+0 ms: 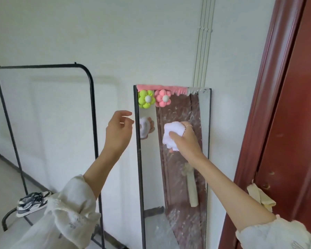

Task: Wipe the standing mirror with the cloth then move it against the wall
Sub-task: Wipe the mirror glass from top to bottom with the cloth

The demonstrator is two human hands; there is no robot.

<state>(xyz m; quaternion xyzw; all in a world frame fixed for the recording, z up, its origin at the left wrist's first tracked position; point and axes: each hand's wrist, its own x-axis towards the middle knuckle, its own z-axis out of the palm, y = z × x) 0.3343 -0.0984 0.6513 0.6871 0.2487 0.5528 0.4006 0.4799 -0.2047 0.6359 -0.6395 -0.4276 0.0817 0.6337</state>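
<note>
The right hand (185, 139) has its grip closed round a bunched white cloth (172, 136), thumb on the near side and fingers curled over the top, a thin ring on one finger. The cloth is pressed against the glass of the standing mirror (176, 177), in its upper part, a little below the top edge. The glass around and below the cloth shows smeary streaks.

The left hand (119, 130) hangs in the air just left of the mirror's dark left frame edge, holding nothing; its grip is slack, fingers loosely curled with the fingertips pointing toward the frame. Whether they touch the frame cannot be told. Both forearms are bare, with pale loose sleeves (74, 209) pushed back near the elbows.

The mirror stands upright on the floor close to the white wall (97, 33), narrow and tall, with a pink trim along its top and two soft flower ornaments at its upper left corner: a green flower (146, 99) and a pink flower (162, 98) just beside it. The cloth and fingers appear reflected in the left strip of the glass.

To the left stands a black metal clothes rack (90, 105), with a pair of grey and white sneakers (32, 203) on its low base. To the right is a dark red door (294, 105), with torn tape (260, 196) stuck to it. White pipes (203, 42) run up the wall above the mirror.
</note>
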